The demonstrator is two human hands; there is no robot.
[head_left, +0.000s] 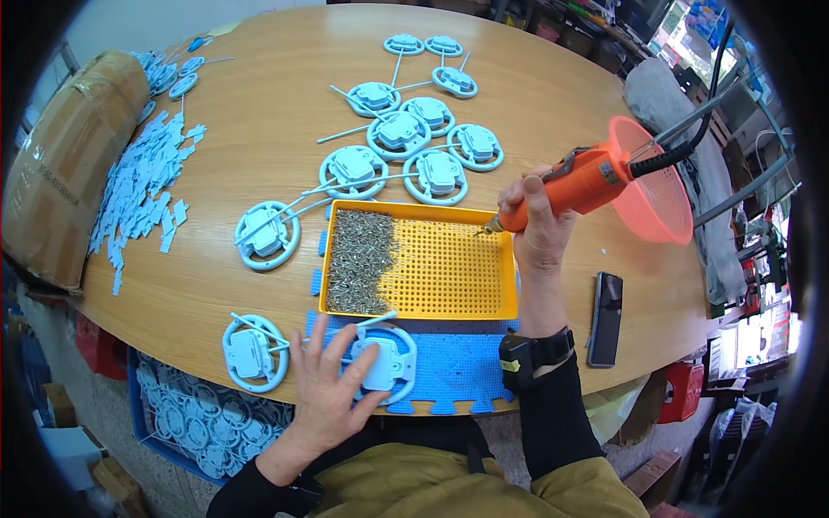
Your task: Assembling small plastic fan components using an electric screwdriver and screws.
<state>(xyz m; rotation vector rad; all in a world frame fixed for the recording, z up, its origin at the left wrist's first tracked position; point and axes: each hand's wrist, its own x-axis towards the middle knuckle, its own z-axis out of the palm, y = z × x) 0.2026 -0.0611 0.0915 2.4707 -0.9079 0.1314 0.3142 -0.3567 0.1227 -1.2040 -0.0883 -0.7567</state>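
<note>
Olive cloth garment filling lower edge | right hand: I am gripping an orange electric screwdriver, tip hovering over a yellow perforated tray | left hand: I am resting wide-spread fingers on a light-blue plastic wheel atop a blue foam mat

Dark print on cardboard box

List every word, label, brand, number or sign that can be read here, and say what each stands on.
Cardboard box: a line of dark printing on its side, not copied here.
Orange power screwdriver in the right hand: a small marking near the cord end, too small to read.
Black wrist device: a yellowish patch, no legible text.
</note>
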